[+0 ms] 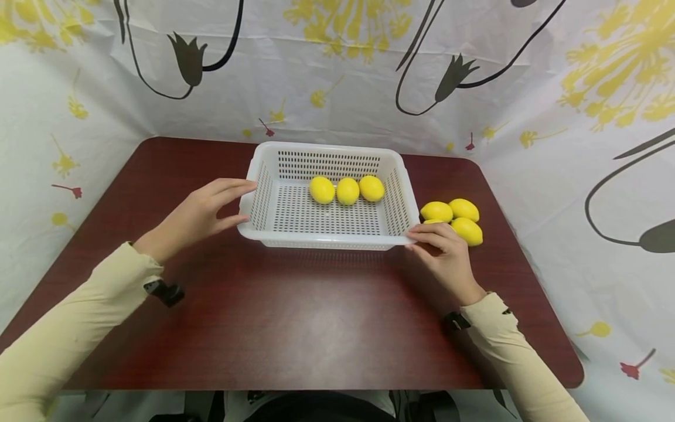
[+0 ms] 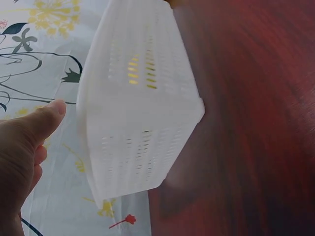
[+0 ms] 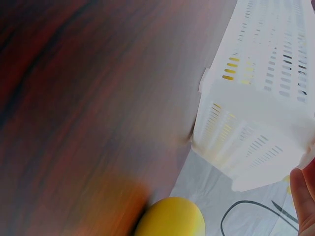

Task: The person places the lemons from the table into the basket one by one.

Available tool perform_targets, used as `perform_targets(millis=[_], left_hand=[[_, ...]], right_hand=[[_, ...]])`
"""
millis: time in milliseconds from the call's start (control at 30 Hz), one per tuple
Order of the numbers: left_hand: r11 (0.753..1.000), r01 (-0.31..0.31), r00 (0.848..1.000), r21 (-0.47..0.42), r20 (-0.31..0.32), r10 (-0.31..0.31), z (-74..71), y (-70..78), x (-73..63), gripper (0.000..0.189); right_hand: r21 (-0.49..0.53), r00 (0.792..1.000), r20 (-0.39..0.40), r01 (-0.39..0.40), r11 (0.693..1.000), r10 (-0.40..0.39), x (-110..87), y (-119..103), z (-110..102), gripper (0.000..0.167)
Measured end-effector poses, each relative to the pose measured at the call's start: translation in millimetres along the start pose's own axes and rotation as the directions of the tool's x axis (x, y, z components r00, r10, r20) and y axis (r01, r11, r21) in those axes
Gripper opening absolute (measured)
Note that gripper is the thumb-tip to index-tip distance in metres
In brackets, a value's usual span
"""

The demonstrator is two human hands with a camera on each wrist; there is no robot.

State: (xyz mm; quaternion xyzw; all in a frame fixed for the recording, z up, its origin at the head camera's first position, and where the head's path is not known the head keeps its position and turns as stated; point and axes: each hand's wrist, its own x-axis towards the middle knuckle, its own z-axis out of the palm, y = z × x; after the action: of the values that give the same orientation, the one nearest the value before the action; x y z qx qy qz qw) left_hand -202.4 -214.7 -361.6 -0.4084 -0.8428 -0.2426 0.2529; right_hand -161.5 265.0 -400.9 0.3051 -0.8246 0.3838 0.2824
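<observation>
A white plastic basket with slotted walls stands on the table, and three yellow lemons lie in a row inside it. At its left side is my left hand, thumb and fingers spread apart, fingertips right at the rim. In the left wrist view the thumb stands a little off the basket wall. My right hand touches the front right corner of the rim with nearly straight fingers. Beside that hand, several more lemons lie together on the table, one partly hidden behind the fingers.
The dark red-brown wooden table has its near edge by the person's lap. A white cloth printed with flowers hangs behind the table and along both sides.
</observation>
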Motion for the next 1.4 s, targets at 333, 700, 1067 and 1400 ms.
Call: perform_targets(millis=[333,700,1067,1400], left_hand=[[1.000,0.001,1.000,-0.020,0.000,-0.001,9.9,7.5,-11.1,0.068],[0.999,-0.012,0.997,-0.051,-0.071,0.009,13.7,15.8,-17.6,0.062],[0.998,0.003,0.996,-0.066,-0.084,-0.008,15.2,19.6,-25.3,0.060],[0.999,-0.013,0.996,-0.034,-0.092,0.010,17.4,17.1,-33.7,0.049]], right_hand=[[0.005,1.000,-0.008,0.006,1.000,-0.006,-0.8,1.7,0.8,0.047],[0.005,1.000,-0.008,-0.001,1.000,0.001,0.2,-0.3,0.3,0.048],[0.005,1.000,-0.008,-0.006,1.000,0.006,0.9,-0.4,0.9,0.047],[0.002,1.000,-0.010,-0.003,1.000,0.003,0.3,0.8,1.2,0.048]])
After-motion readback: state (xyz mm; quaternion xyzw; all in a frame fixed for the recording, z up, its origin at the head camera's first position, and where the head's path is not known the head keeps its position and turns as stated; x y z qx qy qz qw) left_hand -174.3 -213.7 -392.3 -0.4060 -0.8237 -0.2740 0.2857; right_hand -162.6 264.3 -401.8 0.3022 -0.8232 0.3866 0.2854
